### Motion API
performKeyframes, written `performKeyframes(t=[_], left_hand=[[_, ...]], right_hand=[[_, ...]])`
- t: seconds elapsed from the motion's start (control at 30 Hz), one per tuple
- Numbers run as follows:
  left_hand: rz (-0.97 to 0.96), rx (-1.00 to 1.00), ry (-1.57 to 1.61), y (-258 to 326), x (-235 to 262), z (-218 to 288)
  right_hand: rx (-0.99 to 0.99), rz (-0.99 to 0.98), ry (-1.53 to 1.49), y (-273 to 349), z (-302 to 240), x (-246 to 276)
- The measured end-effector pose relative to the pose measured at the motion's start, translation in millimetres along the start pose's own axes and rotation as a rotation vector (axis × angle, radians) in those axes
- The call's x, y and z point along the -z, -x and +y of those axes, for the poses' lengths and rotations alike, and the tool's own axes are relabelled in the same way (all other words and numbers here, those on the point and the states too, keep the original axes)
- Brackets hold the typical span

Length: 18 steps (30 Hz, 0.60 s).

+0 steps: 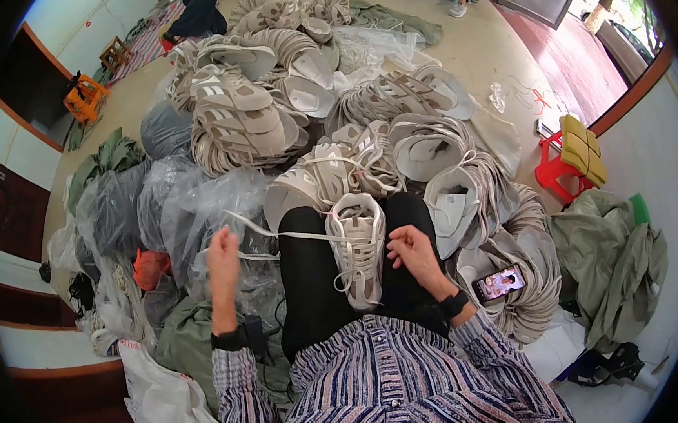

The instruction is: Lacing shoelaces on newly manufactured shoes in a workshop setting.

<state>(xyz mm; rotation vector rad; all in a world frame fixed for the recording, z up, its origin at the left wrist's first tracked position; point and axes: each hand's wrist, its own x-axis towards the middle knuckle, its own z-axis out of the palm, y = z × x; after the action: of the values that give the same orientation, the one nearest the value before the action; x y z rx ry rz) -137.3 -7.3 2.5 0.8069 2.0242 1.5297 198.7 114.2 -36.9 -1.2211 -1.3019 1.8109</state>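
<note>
Left hand (222,255): fingers pinch a white lace (293,235), drawn taut to the beige shoe upper (359,245) on the lap, between both hands. Right hand (414,252): fingers loosely curled just right of the upper, pinching another lace end, as far as visible. Phone (499,283) lies right of the right fingers; pile of uppers (333,125) beyond both.

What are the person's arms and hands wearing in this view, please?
Both forearms wear long sleeves striped in blue, white and reddish tones, pushed back from the wrists. Each wrist carries a black band; the right one looks like a watch. The left hand and right hand are bare, without gloves.
</note>
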Motion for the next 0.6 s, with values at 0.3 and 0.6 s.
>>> performKeyframes(t=[0.3,0.6], left_hand=[[-0.488,-0.206,-0.403,87,-127,16],[-0.686,0.182,0.062,67,-121,-6]], right_hand=[[0.485,-0.016,0.667,1,12,-25],[0.701,-0.135,1.032,0,-5,-24]])
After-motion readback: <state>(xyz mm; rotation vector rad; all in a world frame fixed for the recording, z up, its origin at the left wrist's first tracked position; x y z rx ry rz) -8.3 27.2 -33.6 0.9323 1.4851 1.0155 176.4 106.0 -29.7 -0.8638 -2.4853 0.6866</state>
